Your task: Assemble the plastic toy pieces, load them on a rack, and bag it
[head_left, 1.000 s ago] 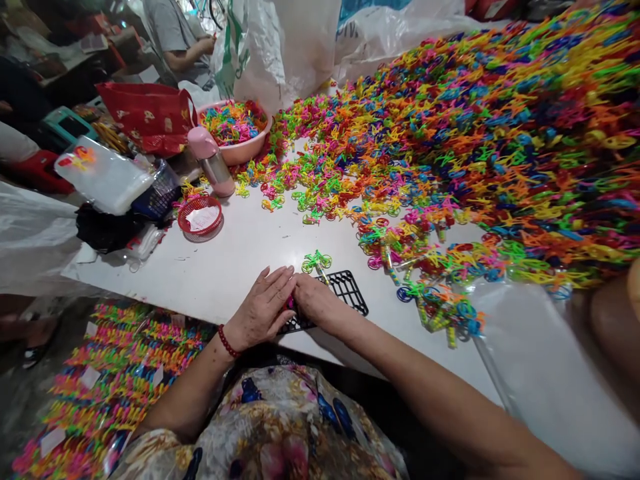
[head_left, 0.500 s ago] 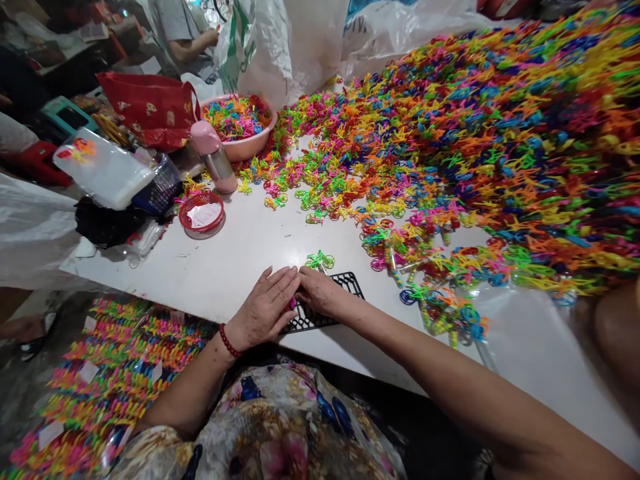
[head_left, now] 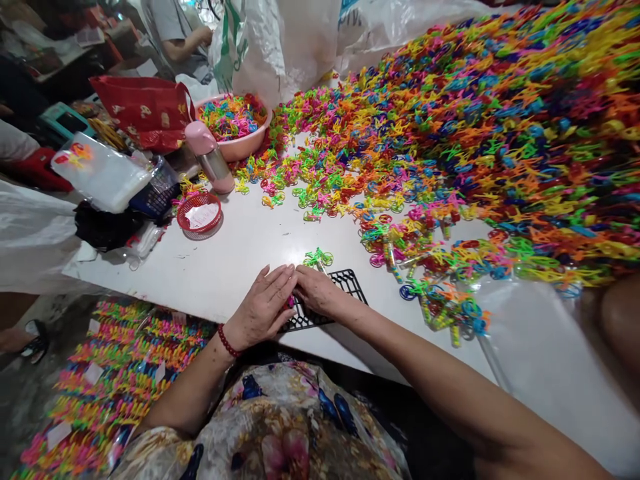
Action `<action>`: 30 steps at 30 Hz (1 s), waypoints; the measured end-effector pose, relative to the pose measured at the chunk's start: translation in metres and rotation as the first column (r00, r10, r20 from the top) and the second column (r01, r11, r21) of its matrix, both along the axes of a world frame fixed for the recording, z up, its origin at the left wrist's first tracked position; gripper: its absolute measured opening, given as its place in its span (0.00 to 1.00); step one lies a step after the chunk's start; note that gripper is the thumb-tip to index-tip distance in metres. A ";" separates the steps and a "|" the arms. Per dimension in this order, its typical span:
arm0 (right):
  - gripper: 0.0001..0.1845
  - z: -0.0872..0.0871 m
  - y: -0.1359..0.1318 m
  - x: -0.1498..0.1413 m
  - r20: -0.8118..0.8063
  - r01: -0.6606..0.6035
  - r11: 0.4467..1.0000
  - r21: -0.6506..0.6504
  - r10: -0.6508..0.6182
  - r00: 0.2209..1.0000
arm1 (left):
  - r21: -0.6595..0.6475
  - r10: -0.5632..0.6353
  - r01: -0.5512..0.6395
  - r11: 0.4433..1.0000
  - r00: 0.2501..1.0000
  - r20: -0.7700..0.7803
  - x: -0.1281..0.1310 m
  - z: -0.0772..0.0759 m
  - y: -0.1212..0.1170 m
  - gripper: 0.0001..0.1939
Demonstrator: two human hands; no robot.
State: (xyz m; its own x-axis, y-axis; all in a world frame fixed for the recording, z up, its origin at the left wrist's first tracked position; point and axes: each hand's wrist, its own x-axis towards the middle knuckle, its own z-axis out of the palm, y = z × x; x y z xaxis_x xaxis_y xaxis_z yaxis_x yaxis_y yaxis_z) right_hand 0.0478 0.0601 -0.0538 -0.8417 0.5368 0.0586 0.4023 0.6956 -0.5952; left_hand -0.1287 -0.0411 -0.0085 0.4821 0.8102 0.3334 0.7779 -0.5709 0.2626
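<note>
"Cloth with big flowers is closest," says one. "It is the person's thin shirt. Round, shiny red beads go around the left wrist."

"What are the fingers doing?" asks the other.

"The left hand has its fingers close together and nearly straight, leaning over. The right hand curls down, with its fingertips tucked by the left fingers. Nobody can tell what either one grips."

"And the things by them?"

"A bright pink bit peeks out under the left fingers. The flat black rack, hard and full of holes, lies under both hands and sticks out past the right one. A skinny green toy with round wheels is just beyond the right fingers."

"What is farther off?"

"On the smooth white table sits a red net basket with paper in it. Next come a pink and silver bottle, a round pink tub and a bumpy heap of colorful plastic toys. Crinkly see-through bags stand behind."
</note>
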 end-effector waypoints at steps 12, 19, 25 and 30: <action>0.11 -0.001 -0.017 0.000 -0.074 0.169 0.985 0.024 -0.166 0.983 | 0.010 0.001 -0.001 1.000 1.000 -0.028 0.001 0.000 -0.001 0.37; 0.05 0.013 -0.022 0.024 -0.234 0.380 0.924 -0.042 -0.379 0.895 | 0.020 0.004 -0.003 1.000 1.000 -0.031 0.001 0.000 -0.001 0.38; 0.08 0.020 -0.012 0.044 0.052 0.621 0.777 0.098 -0.628 0.777 | 0.038 0.043 -0.043 0.998 0.999 -0.003 0.002 0.000 -0.002 0.35; 0.07 0.020 -0.004 0.040 0.125 0.646 0.763 0.043 -0.645 0.754 | 0.091 0.079 -0.083 0.992 0.996 0.044 0.004 -0.003 -0.002 0.34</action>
